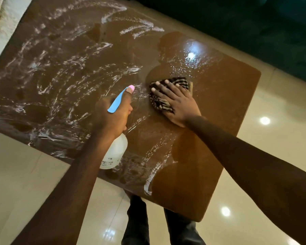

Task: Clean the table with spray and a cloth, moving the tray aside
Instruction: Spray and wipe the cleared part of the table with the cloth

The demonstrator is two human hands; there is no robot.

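The brown table [219, 106] fills the view, its left and middle smeared with white foam streaks [60, 68]. My left hand [113, 114] grips a clear spray bottle [115, 152] with a blue trigger and pink nozzle, held just above the table's near edge. My right hand [177, 105] lies flat, fingers spread, pressing a dark striped cloth [177, 82] onto the tabletop right of the bottle. Fine spray droplets [189, 62] glisten just beyond the cloth. No tray is in view.
Glossy cream floor tiles [272, 138] surround the table and reflect ceiling lights. A dark green sofa [254, 23] stands beyond the far edge. My legs in dark trousers [140, 223] are at the near corner. A pale rug [4, 23] shows at top left.
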